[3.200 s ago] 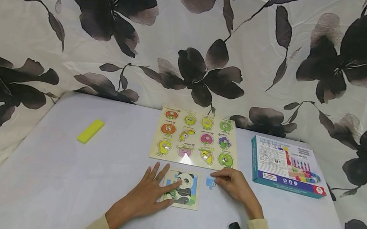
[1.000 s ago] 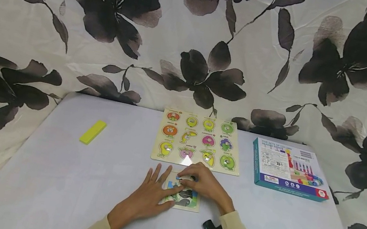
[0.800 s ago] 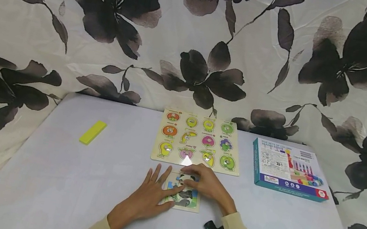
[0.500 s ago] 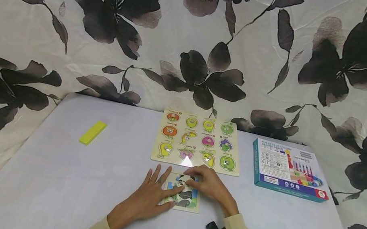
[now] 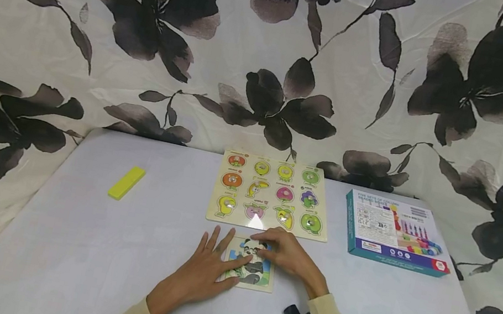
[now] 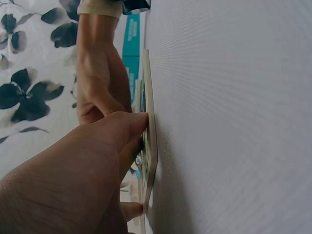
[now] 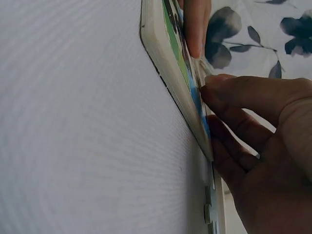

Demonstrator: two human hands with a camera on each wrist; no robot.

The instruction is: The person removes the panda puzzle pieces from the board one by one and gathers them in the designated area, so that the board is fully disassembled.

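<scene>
A small wooden panda jigsaw puzzle (image 5: 251,278) lies on the white tabletop, in front of me. My left hand (image 5: 192,277) rests on its left side with fingers spread, the index finger across the panda and the thumb by the lower edge. At the upper right of the puzzle, my right hand (image 5: 292,255) has thumb and fingertips brought together on a puzzle piece by the panda's head; the piece is mostly hidden. In the right wrist view, the thumb and index finger (image 7: 229,87) meet at a pale raised edge over the puzzle's blue part.
Just behind the puzzle is a fruit peg board (image 5: 272,180). A teal-edged cardboard box (image 5: 395,230) lies at the back right, and a yellow block (image 5: 127,183) at the back left. A patterned floral cloth (image 5: 271,42) hangs behind the table.
My right hand has brought the blue puzzle piece from the table to the puzzle's top, then shifted slightly right, uncovering the panda's face. The left hand stays on the puzzle.
</scene>
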